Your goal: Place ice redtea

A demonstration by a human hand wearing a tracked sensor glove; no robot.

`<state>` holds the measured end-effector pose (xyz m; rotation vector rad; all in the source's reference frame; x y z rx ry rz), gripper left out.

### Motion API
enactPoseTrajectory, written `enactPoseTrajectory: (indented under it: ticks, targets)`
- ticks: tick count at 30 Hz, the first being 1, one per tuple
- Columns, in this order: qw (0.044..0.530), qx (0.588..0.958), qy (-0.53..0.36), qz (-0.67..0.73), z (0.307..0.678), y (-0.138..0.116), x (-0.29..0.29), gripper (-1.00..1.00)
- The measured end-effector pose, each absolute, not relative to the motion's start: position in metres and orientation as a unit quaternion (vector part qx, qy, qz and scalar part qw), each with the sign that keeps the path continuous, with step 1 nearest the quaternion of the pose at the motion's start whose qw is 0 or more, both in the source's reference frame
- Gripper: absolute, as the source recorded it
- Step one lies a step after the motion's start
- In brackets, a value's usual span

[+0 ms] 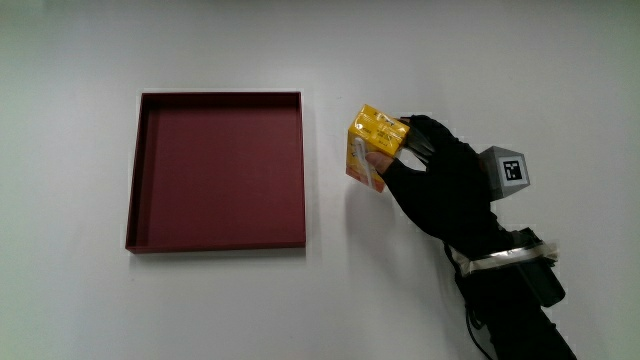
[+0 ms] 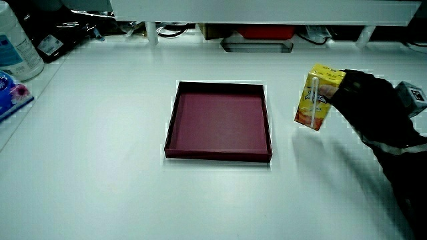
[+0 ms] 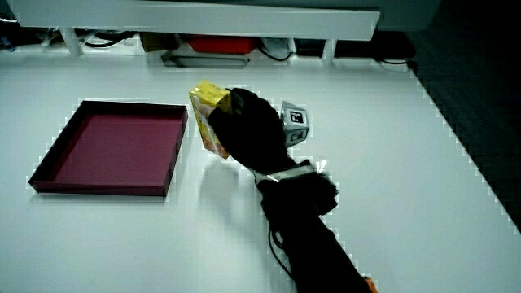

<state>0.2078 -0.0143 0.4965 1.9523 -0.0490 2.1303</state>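
A yellow and orange ice red tea carton (image 1: 372, 143) with a white straw on its side is held by the gloved hand (image 1: 432, 172), whose fingers wrap its top and side. The carton is tilted and sits beside the dark red square tray (image 1: 135, 180), just outside its rim. In both side views the carton (image 2: 317, 99) (image 3: 207, 115) appears lifted a little off the white table, with the hand (image 2: 365, 101) (image 3: 248, 130) closed on it. The tray (image 2: 171, 120) (image 3: 57, 155) holds nothing.
A patterned cube (image 1: 508, 170) rides on the back of the hand. Bottles and packets (image 2: 15, 60) stand at the table's edge in a side view. A low white partition (image 2: 267, 12) with cables and boxes under it borders the table.
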Motion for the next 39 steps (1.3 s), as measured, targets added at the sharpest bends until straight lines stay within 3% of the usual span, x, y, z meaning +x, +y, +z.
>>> enactPoseTrajectory:
  ticks: [11,13,21,39]
  targets:
    - [0.136,0.675,0.022,0.725,0.529,0.001,0.223,0.00]
    - [0.134,0.652,0.023,0.746,0.532,0.002,0.224,0.00]
    - [0.127,0.640,0.033,0.757,0.539,0.008,0.229,0.00]
    - [0.135,0.638,0.036,0.757,0.542,0.013,0.229,-0.62]
